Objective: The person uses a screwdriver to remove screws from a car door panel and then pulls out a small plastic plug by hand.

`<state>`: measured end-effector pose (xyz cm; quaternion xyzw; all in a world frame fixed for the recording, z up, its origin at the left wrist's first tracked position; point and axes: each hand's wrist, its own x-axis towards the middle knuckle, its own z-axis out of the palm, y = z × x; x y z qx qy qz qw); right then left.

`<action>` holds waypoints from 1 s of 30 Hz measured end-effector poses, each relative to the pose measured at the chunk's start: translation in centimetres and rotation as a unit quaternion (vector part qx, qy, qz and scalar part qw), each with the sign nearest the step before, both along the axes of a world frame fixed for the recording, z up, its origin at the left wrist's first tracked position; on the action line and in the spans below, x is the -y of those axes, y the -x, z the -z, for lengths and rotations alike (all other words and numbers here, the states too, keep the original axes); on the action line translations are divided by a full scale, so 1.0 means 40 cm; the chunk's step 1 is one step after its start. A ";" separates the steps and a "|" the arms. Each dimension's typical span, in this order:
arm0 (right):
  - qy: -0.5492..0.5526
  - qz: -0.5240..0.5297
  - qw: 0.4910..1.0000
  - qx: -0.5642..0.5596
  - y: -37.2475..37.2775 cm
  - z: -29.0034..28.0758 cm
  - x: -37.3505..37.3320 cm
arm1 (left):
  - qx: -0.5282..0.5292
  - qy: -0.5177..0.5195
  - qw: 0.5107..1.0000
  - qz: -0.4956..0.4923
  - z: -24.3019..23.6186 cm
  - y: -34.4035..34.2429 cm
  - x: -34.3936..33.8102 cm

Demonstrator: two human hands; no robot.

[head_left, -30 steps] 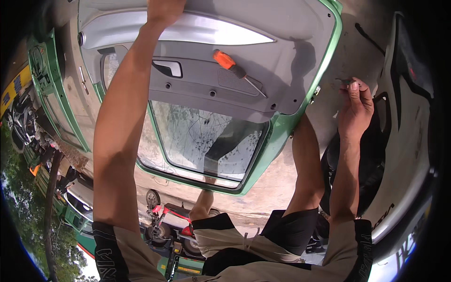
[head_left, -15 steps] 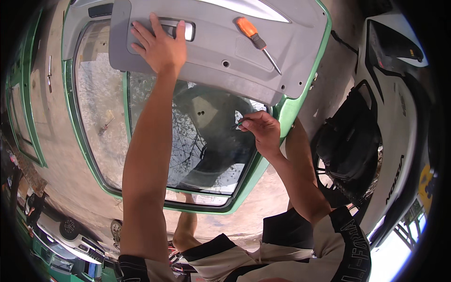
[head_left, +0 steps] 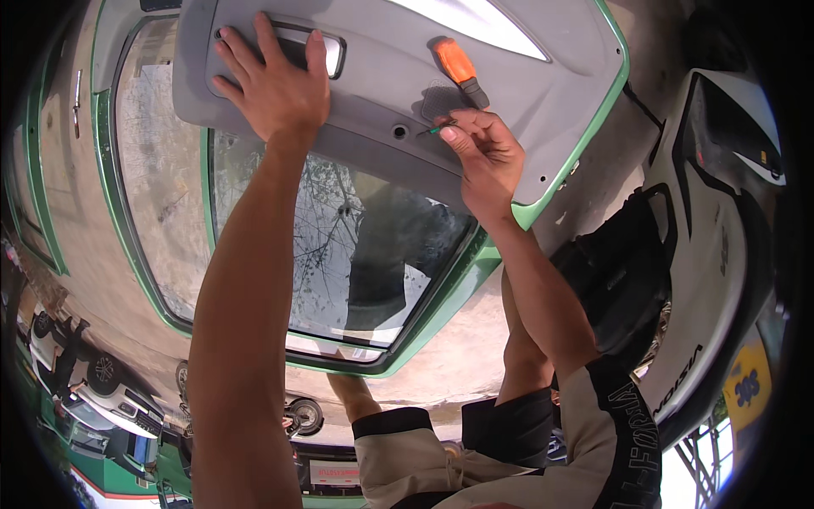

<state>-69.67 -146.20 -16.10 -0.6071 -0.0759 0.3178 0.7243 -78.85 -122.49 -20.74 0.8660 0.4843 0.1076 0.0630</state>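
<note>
Change: since the earlier frame the right hand (head_left: 485, 157) has come up from the window glass (head_left: 356, 246) to the grey trim panel (head_left: 373, 110); the left hand (head_left: 273, 81) is flatter on the panel.
Left grip: open, palm and spread fingers pressed flat on the grey trim panel, just below its recessed pull handle (head_left: 314, 47); it grasps nothing.
Right grip: fingertips pinched on a small green fastener (head_left: 437, 129), possibly a clip; too small to be sure.
Fastener: touching the panel, just beside a round hole (head_left: 398, 132) in it.
Screwdriver: an orange-handled screwdriver (head_left: 458, 66) lies on the panel, just above the right hand, untouched.
Panel: it sits on the green tailgate (head_left: 585, 148), above the window glass.
</note>
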 end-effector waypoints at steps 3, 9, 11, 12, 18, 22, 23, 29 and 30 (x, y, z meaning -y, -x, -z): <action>0.042 -0.009 0.999 0.034 0.007 0.001 -0.007 | 0.008 -0.015 1.000 0.003 -0.005 -0.007 0.005; 0.120 -0.091 0.970 0.191 0.028 -0.002 -0.026 | 0.032 -0.005 0.999 0.011 -0.002 -0.003 0.002; 0.128 -0.100 0.954 0.250 0.028 -0.003 -0.039 | 0.024 -0.007 1.000 0.007 -0.002 0.002 0.002; 0.137 -0.108 0.935 0.309 0.025 -0.004 -0.046 | 0.017 -0.008 1.000 0.004 -0.002 0.003 0.000; 0.173 -0.146 0.907 0.357 0.020 -0.009 -0.077 | 0.002 0.002 1.000 -0.024 -0.051 -0.014 0.022; 0.175 -0.162 0.885 0.399 0.020 -0.007 -0.086 | -0.017 0.000 0.999 -0.031 -0.050 -0.010 0.012; 0.170 -0.158 0.889 0.395 0.022 -0.006 -0.085 | -0.014 0.006 0.999 -0.029 -0.050 -0.009 0.014; 0.163 -0.159 0.883 0.411 0.017 0.003 -0.079 | 0.006 0.029 0.999 -0.030 -0.058 -0.015 0.014; 0.164 -0.159 0.881 0.414 0.017 0.003 -0.079 | 0.006 0.032 0.999 -0.032 -0.058 -0.015 0.014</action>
